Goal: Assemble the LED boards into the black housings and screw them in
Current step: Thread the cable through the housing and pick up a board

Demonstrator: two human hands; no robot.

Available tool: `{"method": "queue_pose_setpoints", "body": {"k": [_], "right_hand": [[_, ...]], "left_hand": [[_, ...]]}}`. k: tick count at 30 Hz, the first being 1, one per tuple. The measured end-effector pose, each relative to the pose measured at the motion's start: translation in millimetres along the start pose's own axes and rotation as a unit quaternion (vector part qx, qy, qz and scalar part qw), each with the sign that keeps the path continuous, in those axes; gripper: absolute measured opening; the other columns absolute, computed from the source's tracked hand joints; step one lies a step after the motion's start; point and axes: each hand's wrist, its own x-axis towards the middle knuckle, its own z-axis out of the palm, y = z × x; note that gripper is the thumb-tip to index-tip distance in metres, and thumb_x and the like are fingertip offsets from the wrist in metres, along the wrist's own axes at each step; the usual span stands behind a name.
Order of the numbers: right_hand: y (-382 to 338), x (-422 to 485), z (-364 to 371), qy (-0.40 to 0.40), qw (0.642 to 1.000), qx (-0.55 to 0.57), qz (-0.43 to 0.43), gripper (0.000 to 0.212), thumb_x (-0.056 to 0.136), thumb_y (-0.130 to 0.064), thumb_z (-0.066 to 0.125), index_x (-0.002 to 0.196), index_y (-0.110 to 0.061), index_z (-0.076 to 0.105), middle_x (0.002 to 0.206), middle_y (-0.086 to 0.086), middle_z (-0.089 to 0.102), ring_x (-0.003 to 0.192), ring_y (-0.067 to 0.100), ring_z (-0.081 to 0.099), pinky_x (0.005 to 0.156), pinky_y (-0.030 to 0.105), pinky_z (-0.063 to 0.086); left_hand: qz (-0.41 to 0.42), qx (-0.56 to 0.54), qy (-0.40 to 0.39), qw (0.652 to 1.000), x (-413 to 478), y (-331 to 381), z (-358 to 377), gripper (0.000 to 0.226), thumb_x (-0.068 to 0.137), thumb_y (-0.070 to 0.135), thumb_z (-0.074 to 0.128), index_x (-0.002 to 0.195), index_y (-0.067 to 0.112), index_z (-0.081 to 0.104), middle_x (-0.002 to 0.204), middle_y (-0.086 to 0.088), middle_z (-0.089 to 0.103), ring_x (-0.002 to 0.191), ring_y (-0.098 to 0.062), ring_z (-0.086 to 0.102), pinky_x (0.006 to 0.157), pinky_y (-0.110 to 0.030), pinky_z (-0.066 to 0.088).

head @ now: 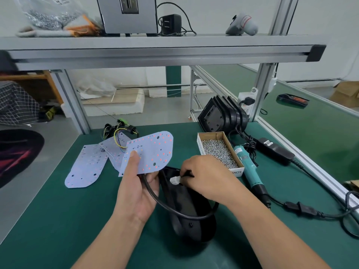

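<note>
My left hand (136, 189) grips a white LED board (153, 150), thumb pressed on its face, and holds it tilted up above a black housing (191, 214) on the green mat. My right hand (204, 175) pinches a white connector (174, 180) at the housing's open top. A black cable (161, 202) loops from under the left hand across the housing. Two more LED boards (87, 166) with coloured wires lie flat to the left.
An open box of screws (219, 150) stands right of my hands, a teal electric screwdriver (248, 167) beside it with its cord and power brick (275, 152). A stack of black housings (223, 115) leans at the back. An aluminium shelf (155, 53) runs overhead.
</note>
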Motion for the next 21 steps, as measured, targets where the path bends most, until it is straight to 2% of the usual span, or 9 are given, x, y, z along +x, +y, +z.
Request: {"method": "queue_pose_setpoints", "body": {"k": [3, 5, 7, 8, 10, 12, 14, 18, 21], "right_hand": [[0, 0, -1, 0.004, 1.0, 0.009, 0.008, 0.029, 0.091, -0.051, 0.069, 0.096, -0.024, 0.078, 0.088, -0.003, 0.073, 0.086, 0.021, 0.067, 0.078, 0.04, 0.056], [1, 0, -1, 0.006, 1.0, 0.016, 0.013, 0.031, 0.091, -0.054, 0.067, 0.095, -0.025, 0.078, 0.086, -0.005, 0.073, 0.084, 0.02, 0.067, 0.076, 0.039, 0.056], [-1, 1, 3, 0.016, 1.0, -0.019, -0.003, 0.036, 0.092, -0.059, 0.062, 0.093, -0.026, 0.076, 0.083, -0.005, 0.07, 0.08, 0.021, 0.064, 0.069, 0.037, 0.051], [-3, 2, 6, 0.024, 0.999, -0.043, -0.013, 0.036, 0.093, -0.059, 0.061, 0.093, -0.026, 0.075, 0.083, -0.005, 0.067, 0.079, 0.023, 0.061, 0.066, 0.037, 0.047], [-6, 4, 12, 0.044, 0.996, -0.07, -0.021, 0.029, 0.096, -0.054, 0.063, 0.099, -0.028, 0.074, 0.091, -0.004, 0.067, 0.086, 0.026, 0.062, 0.07, 0.038, 0.047], [-7, 6, 15, 0.06, 0.996, -0.065, -0.018, 0.025, 0.098, -0.049, 0.063, 0.107, -0.028, 0.073, 0.102, -0.003, 0.068, 0.096, 0.027, 0.064, 0.078, 0.04, 0.051], [-8, 7, 17, 0.068, 0.997, -0.039, -0.013, 0.022, 0.098, -0.046, 0.062, 0.111, -0.032, 0.074, 0.105, -0.003, 0.068, 0.098, 0.026, 0.065, 0.081, 0.04, 0.052], [-7, 10, 18, 0.063, 0.998, -0.027, 0.009, 0.016, 0.095, -0.044, 0.063, 0.099, -0.033, 0.074, 0.095, -0.005, 0.068, 0.093, 0.022, 0.064, 0.079, 0.038, 0.051], [0, 11, 16, 0.046, 0.998, 0.03, 0.035, 0.014, 0.092, -0.042, 0.069, 0.093, -0.029, 0.075, 0.087, -0.006, 0.071, 0.086, 0.018, 0.064, 0.077, 0.037, 0.052]], "left_hand": [[0.005, 0.009, -0.008, 1.0, -1, -2, 3, 0.026, 0.111, 0.039, 0.051, 0.11, 0.017, 0.064, 0.056, 0.006, 0.053, 0.043, -0.008, 0.048, 0.051, -0.022, 0.052], [0.013, 0.029, -0.002, 0.999, 1, -1, 3, 0.026, 0.109, 0.041, 0.054, 0.108, 0.017, 0.063, 0.061, 0.004, 0.061, 0.05, -0.009, 0.057, 0.054, -0.024, 0.055], [0.033, 0.05, 0.008, 0.998, 1, -2, 7, 0.033, 0.108, 0.041, 0.057, 0.125, 0.015, 0.066, 0.099, -0.005, 0.08, 0.088, -0.019, 0.077, 0.082, -0.039, 0.064], [0.043, 0.063, 0.015, 0.997, -1, -1, 9, 0.036, 0.108, 0.039, 0.058, 0.135, 0.016, 0.065, 0.12, -0.007, 0.079, 0.11, -0.025, 0.076, 0.099, -0.048, 0.06], [0.058, 0.082, 0.031, 0.994, -3, -1, 13, 0.037, 0.108, 0.037, 0.059, 0.139, 0.017, 0.064, 0.131, -0.008, 0.075, 0.124, -0.031, 0.07, 0.111, -0.06, 0.05], [0.055, 0.089, 0.037, 0.994, -5, -2, 15, 0.036, 0.108, 0.037, 0.06, 0.136, 0.017, 0.066, 0.129, -0.009, 0.076, 0.118, -0.032, 0.073, 0.107, -0.062, 0.052], [0.05, 0.088, 0.045, 0.994, -4, -2, 14, 0.036, 0.107, 0.04, 0.059, 0.135, 0.017, 0.067, 0.126, -0.009, 0.076, 0.105, -0.027, 0.076, 0.096, -0.056, 0.058], [-0.004, 0.044, 0.058, 0.997, 3, -3, 6, 0.05, 0.105, 0.047, 0.06, 0.139, 0.01, 0.064, 0.125, -0.012, 0.066, 0.107, -0.04, 0.06, 0.097, -0.06, 0.048], [-0.003, 0.035, 0.072, 0.997, 7, -5, 3, 0.056, 0.103, 0.05, 0.063, 0.14, 0.008, 0.064, 0.115, -0.011, 0.065, 0.098, -0.031, 0.056, 0.09, -0.051, 0.049]]}}
